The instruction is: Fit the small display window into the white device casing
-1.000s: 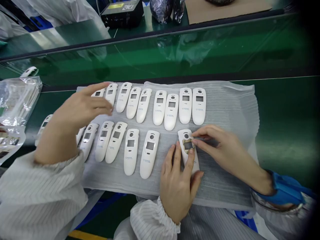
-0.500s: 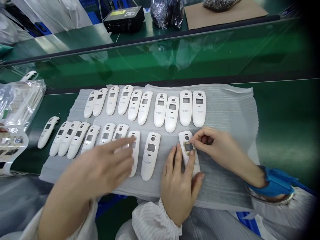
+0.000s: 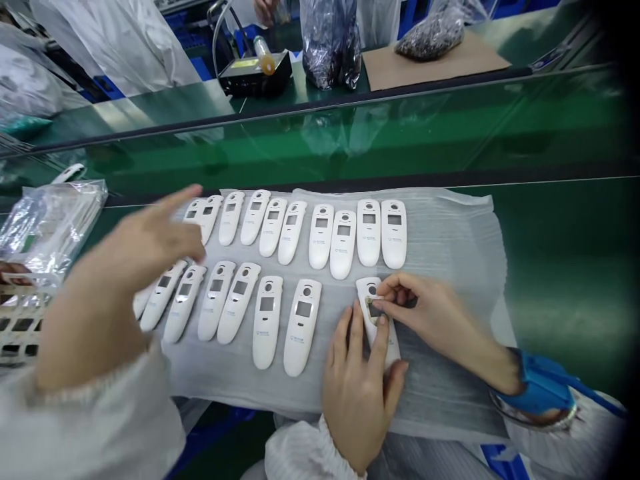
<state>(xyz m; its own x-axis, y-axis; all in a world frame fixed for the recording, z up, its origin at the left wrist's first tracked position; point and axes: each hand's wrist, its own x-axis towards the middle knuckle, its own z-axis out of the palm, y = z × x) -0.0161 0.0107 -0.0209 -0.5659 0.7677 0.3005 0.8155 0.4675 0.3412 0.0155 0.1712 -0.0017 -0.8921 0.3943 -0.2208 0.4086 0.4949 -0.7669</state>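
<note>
A white handheld thermometer (image 3: 369,328) lies under my hands on the padded sheet. My left hand (image 3: 357,380) holds its body down, with fingers along the face and the thumb at the right edge. My right hand (image 3: 425,303) pinches at the edge of a small gold-edged screen panel (image 3: 371,308) over the display; my fingers partly cover it. To the left lies a matching thermometer (image 3: 303,327) with nobody's hand on it. Beyond my hands, more such thermometers (image 3: 394,233) form a back row, and others continue leftward in the front row.
A co-worker's hand (image 3: 145,247) reaches in from the left, over the left ends of both rows. White foam sheeting (image 3: 450,247) covers part of the green bench. Bagged parts (image 3: 55,220) and a sheet with dark windows (image 3: 23,327) are at far left. A dark-edged ledge (image 3: 320,190) runs behind.
The co-worker's hand has moved left and up, uncovering thermometers in the front row. My hands stay on the same thermometer. The view has tilted up slightly.
</note>
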